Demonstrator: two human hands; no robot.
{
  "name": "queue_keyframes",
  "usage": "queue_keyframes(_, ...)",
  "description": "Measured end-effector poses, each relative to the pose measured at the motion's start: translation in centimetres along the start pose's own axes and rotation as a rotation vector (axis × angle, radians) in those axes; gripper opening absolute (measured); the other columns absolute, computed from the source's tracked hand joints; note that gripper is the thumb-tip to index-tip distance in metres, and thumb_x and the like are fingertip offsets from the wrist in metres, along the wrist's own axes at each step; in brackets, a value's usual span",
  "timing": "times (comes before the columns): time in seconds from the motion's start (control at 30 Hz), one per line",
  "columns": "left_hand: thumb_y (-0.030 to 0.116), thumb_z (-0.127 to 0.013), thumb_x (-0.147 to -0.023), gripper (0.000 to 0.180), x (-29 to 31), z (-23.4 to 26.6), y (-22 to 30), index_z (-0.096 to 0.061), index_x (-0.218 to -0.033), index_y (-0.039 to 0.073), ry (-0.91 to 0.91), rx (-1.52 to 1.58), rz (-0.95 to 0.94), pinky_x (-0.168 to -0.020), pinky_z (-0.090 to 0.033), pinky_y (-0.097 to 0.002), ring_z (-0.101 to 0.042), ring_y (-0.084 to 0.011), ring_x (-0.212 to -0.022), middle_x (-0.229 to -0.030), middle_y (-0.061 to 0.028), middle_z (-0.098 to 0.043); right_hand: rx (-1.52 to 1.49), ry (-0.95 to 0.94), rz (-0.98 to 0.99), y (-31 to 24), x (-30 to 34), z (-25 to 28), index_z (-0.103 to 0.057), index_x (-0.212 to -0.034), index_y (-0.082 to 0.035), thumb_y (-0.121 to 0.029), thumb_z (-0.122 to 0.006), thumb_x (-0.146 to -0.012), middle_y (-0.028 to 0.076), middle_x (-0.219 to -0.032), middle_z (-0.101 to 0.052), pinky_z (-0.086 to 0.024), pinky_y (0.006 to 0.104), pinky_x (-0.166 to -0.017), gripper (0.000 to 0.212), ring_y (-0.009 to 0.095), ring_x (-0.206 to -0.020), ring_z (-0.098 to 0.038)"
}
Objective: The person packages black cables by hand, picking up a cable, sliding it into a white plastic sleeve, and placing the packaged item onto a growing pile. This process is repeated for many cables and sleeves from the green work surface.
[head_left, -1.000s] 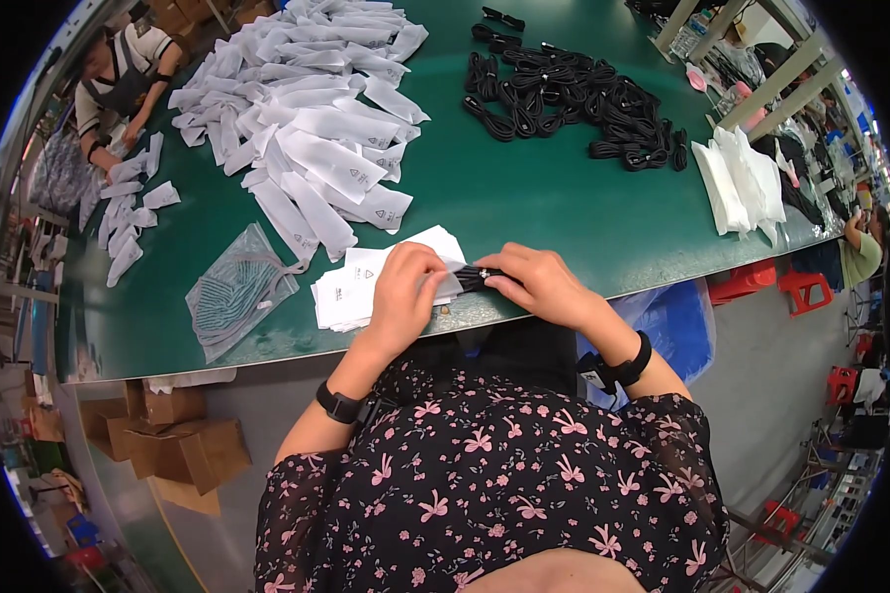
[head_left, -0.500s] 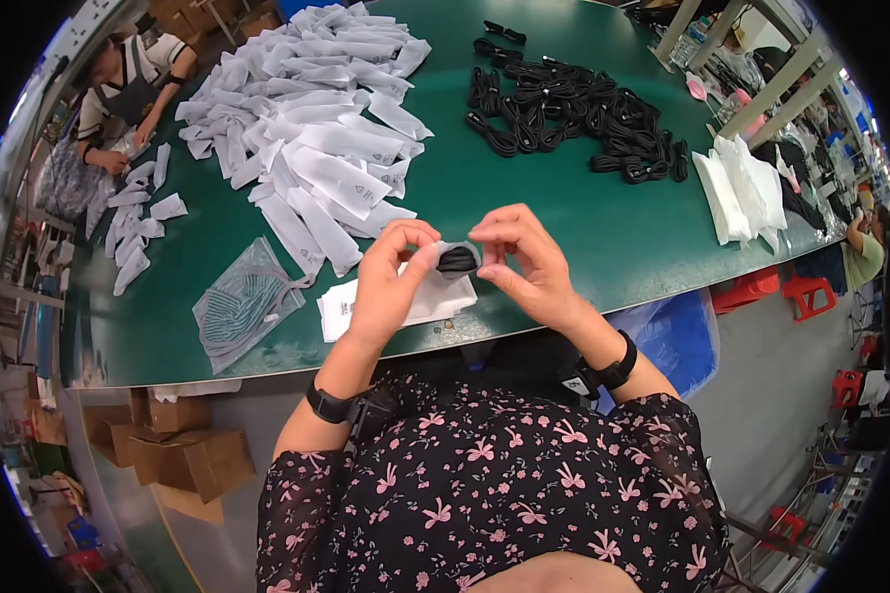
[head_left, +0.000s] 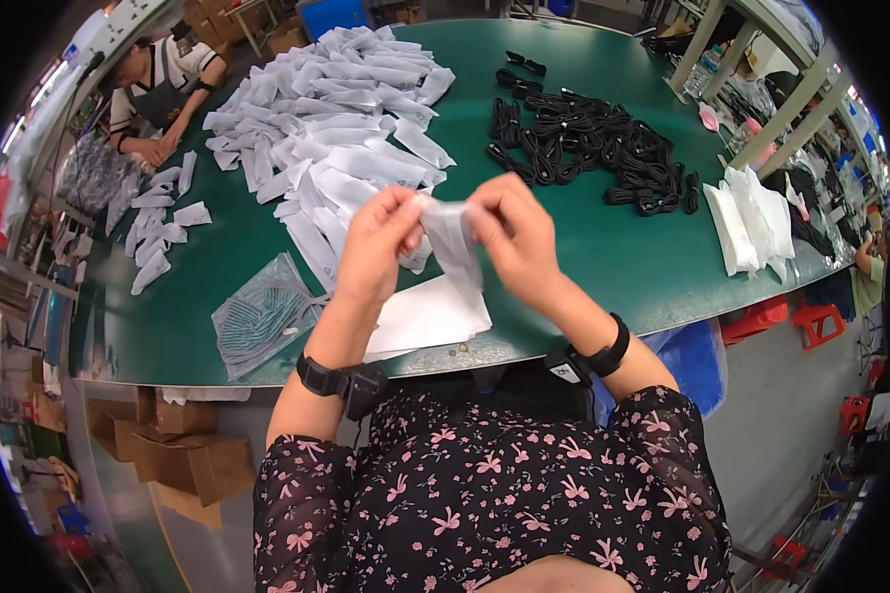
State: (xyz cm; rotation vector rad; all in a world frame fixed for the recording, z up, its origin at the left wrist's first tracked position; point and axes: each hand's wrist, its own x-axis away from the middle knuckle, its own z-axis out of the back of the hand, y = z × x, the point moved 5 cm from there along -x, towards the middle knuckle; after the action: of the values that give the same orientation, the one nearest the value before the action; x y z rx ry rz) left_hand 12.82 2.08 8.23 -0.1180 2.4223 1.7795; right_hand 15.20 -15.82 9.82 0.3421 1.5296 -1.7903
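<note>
My left hand point(head_left: 378, 237) pinches the upper left corner of a translucent white pouch point(head_left: 452, 240). My right hand point(head_left: 514, 229) grips its upper right corner, so the pouch hangs between the two hands, a little blurred. What lies inside it cannot be made out now. Below it, a short stack of flat white pouches point(head_left: 430, 316) rests at the table's near edge. Beyond my left hand spreads a big heap of filled white pouches point(head_left: 336, 109). Several coiled black cables point(head_left: 593, 138) lie in a pile farther right.
The green table point(head_left: 603, 267) has a clear bag with striped fabric point(head_left: 267, 316) at left. White packs point(head_left: 747, 222) sit at its right edge, near metal shelf posts point(head_left: 781, 124). A co-worker point(head_left: 163, 99) handles small pouches at far left. A blue bin point(head_left: 687, 366) stands below.
Both hands have lifted the pouch up and away from me. Its opening, which showed black coiled cable, is now stretched flat between my fingers. The view has shifted slightly.
</note>
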Motion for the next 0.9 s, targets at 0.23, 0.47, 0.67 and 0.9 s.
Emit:
queue_keyframes(0.23, 0.023, -0.068, -0.090, 0.050, 0.9, 9.7, 4.7, -0.047, -0.128, -0.002, 0.418, -0.976, -0.413, -0.083, -0.049, -0.0368, -0.056, -0.0272, -0.101, -0.115, -0.0164, -0.054, 0.243, -0.204, -0.125, 2.9, -2.2, -2.3, -0.043, -0.139, -0.009, -0.028, -0.077, -0.081, 0.020, -0.127, -0.045, -0.048, 0.0415, -0.091, 0.070, 0.033, -0.111, -0.053)
queue_keyframes(0.47, 0.038, -0.080, -0.076, 0.104, 3.5, 7.4, -1.7, -0.015, -0.155, 0.021, 0.015, -1.672, 0.230, -0.098, -0.036, -0.0722, -0.001, -0.0554, -0.143, -0.159, -0.0251, -0.002, 0.742, -0.624, -0.186, 8.5, -1.6, -8.0, -0.018, -0.154, -0.014, -0.056, -0.075, -0.075, 0.037, -0.149, -0.018, -0.036, 0.0573, -0.106, 0.106, 0.053, -0.136, -0.029)
queue_keyframes(0.67, 0.043, -0.078, -0.077, 0.100, 0.1, 11.4, -4.7, -0.017, -0.154, 0.028, 0.055, -1.663, 0.063, -0.090, -0.031, -0.0827, 0.004, -0.0568, -0.142, -0.159, -0.0243, -0.001, 0.875, -0.649, -0.088, 13.5, -3.7, -13.5, -0.016, -0.155, -0.014, -0.068, -0.058, -0.082, 0.041, -0.150, -0.015, -0.032, 0.0610, -0.107, 0.100, 0.062, -0.132, -0.027)
queue_keyframes(0.9, 0.043, -0.072, -0.083, 0.094, -4.7, 14.2, -4.5, -0.015, -0.155, 0.025, 0.061, -1.812, 0.214, -0.096, -0.033, -0.0756, 0.003, -0.0569, -0.141, -0.158, -0.0266, -0.001, 0.882, -0.574, -0.061, 17.0, -8.1, -16.6, -0.019, -0.155, -0.013, -0.066, -0.056, -0.084, 0.042, -0.149, -0.017, -0.031, 0.0620, -0.107, 0.096, 0.066, -0.129, -0.027)
